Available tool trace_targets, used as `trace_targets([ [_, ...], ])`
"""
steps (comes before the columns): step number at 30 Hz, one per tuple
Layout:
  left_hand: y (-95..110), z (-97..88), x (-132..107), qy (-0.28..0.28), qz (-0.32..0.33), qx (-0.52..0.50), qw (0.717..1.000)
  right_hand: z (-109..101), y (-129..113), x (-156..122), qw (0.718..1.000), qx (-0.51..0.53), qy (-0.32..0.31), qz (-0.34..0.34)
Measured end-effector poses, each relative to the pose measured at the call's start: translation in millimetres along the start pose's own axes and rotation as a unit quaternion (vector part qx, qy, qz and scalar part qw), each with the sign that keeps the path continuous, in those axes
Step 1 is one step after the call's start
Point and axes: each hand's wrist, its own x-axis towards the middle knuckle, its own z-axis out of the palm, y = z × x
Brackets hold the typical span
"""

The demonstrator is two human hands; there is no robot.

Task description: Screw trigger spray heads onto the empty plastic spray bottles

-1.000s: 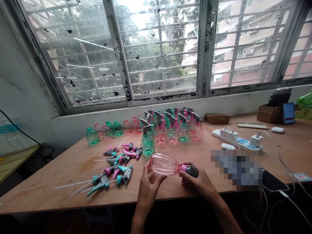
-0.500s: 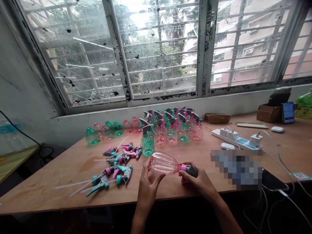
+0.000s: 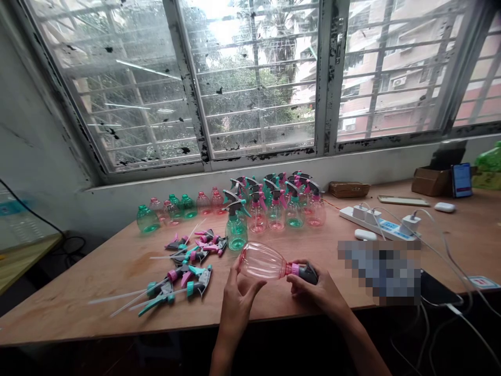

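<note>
– Fingers (image 3: 234,274) of the left hand (image 3: 238,297) were curled up under the pink bottle (image 3: 263,259), cradling its belly, and the right hand (image 3: 317,293) was closed round the grey trigger head (image 3: 310,272) at its neck!
– Where did it all sit?
– Low over the near edge of the tabletop (image 3: 97,282), with the bottle on its side and its base pointing left. Behind it stood the cluster of capped bottles (image 3: 279,209). Further left was the row of headless bottles (image 3: 172,208), and nearer lay the loose trigger heads (image 3: 188,271) with their tubes.
– And the step?
– Looked like fitting the head. The pink collar (image 3: 293,269) met the neck, though I couldn't tell whether it was tight. A further turn would have called for the left hand to hold the body firm while the right twisted that small collar squarely.
</note>
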Motion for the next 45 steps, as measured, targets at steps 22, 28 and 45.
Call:
trace_targets([
  [22,-2,-0.2,0,-0.003,0.02,0.011,1.0,-2,4,1,1.0,-0.018,-0.002,-0.021],
  [28,-5,-1.1,0,0.012,0.011,0.006,1.0,-1,3,0,1.0,-0.011,0.007,-0.025],
  [45,-9,-0.6,0,0.009,0.035,-0.021,0.999,1,-2,-1,0.999,-0.023,0.034,-0.032],
])
